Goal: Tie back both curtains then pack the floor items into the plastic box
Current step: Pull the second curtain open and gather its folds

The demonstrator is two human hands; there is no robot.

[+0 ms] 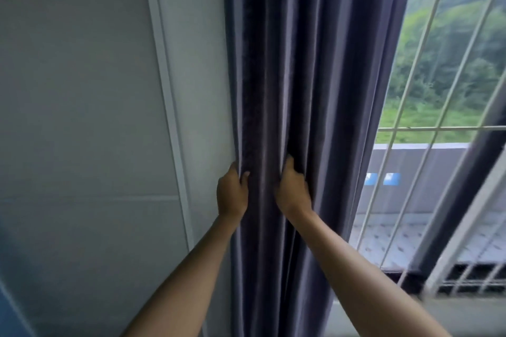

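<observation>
A dark grey-purple curtain [315,68] hangs in bunched folds down the middle of the head view, drawn to the left side of the window. My left hand [231,194] grips the curtain's left edge next to the wall, its fingers curled into the folds. A little to the right, my right hand [294,189] grips a fold near the curtain's middle, its fingertips buried in the cloth. Both hands are at the same height. No tie-back, plastic box or floor items are in view.
A grey wall with a framed panel [82,85] fills the left side. To the right, the window [443,117] has white metal bars, with trees and a balcony wall outside. A pale sill [383,317] runs along the bottom right.
</observation>
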